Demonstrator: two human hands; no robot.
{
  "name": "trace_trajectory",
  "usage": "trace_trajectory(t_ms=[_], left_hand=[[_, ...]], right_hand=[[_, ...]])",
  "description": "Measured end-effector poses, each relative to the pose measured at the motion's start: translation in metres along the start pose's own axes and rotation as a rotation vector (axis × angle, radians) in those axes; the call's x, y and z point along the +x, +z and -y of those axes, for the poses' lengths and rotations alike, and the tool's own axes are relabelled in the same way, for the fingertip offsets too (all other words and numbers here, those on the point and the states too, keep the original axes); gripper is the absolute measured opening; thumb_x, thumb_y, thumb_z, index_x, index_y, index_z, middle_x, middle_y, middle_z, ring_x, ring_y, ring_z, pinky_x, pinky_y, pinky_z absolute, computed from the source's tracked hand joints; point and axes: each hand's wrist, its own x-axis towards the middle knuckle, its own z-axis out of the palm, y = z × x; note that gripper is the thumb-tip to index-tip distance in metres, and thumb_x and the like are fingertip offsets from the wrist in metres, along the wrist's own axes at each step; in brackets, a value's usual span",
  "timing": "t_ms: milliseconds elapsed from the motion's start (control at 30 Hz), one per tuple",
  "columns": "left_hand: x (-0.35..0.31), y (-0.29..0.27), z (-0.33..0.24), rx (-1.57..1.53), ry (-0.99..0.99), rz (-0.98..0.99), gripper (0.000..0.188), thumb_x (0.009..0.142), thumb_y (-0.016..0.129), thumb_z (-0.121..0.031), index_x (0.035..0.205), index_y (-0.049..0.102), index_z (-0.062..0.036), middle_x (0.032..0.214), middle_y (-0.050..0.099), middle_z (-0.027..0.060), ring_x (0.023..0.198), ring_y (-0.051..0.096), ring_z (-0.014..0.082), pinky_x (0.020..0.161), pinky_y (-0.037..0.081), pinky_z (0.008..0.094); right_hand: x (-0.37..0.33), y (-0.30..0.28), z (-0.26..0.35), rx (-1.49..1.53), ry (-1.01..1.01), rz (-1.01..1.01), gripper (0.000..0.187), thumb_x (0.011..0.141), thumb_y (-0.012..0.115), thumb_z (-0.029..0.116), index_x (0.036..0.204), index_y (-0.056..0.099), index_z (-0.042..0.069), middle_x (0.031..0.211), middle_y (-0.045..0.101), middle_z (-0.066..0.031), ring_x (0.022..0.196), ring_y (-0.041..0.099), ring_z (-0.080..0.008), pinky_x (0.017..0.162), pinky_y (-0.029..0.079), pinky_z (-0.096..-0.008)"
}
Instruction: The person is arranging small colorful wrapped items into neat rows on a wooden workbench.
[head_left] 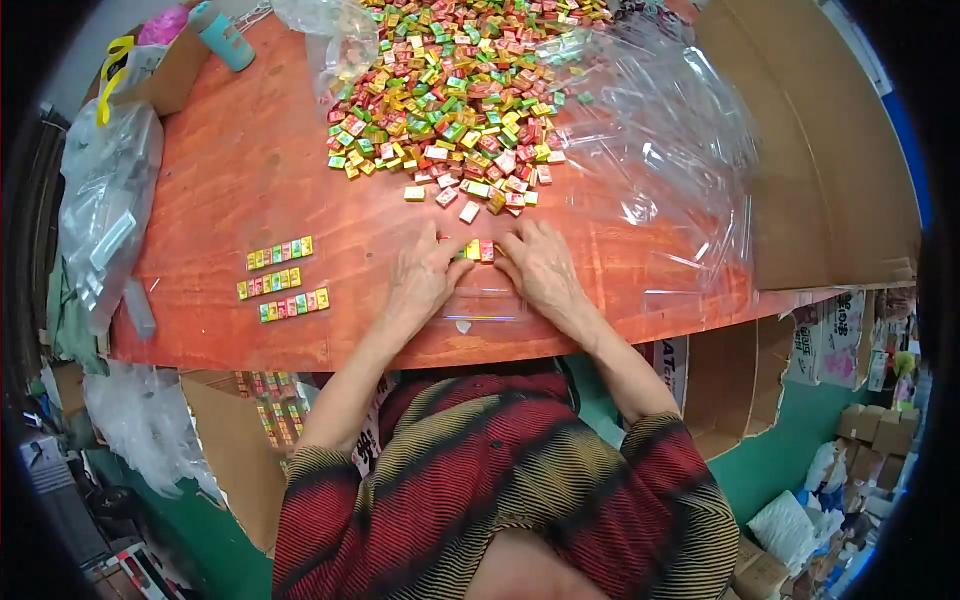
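Observation:
Between my two hands is a short row of small coloured boxes, yellow, red and green, standing side by side on the table. My left hand presses its thumb and fingers at the row's left end. At the right end, my right hand pinches in the same way. Fingers partly hide both ends of the row. Just in front of my hands lies a clear plastic case. Beyond my fingertips a few loose boxes lie at the edge of a big pile of the same boxes.
Three finished-looking rows of boxes sit on the red table at left. Clear plastic cases are heaped at right beside a large cardboard box. A plastic bag hangs at the left edge; a turquoise bottle stands behind it.

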Motion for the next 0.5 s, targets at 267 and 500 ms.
trace_trajectory(t_ms=[267, 500], left_hand=[[0.004, 0.006, -0.01, -0.044, 0.048, -0.015, 0.029, 0.071, 0.068, -0.019, 0.099, 0.063, -0.012, 0.087, 0.05, 0.0122, 0.08, 0.055, 0.03, 0.066, 0.045, 0.0403], [0.006, 0.005, -0.012, 0.012, 0.024, 0.023, 0.029, 0.072, 0.068, -0.019, 0.099, 0.063, -0.0111, 0.086, 0.05, 0.0113, 0.081, 0.055, 0.0295, 0.067, 0.045, 0.0403]], right_hand=[[-0.017, -0.022, -0.007, 0.038, 0.144, -0.094, 0.031, 0.073, 0.066, 0.017, 0.098, 0.056, 0.002, 0.09, 0.052, -0.0131, 0.083, 0.05, -0.03, 0.072, 0.041, -0.0388], [-0.021, -0.021, -0.029, -0.113, 0.225, -0.098, 0.032, 0.072, 0.065, 0.012, 0.1, 0.054, 0.002, 0.091, 0.052, -0.0139, 0.083, 0.051, -0.0304, 0.069, 0.043, -0.0388]])
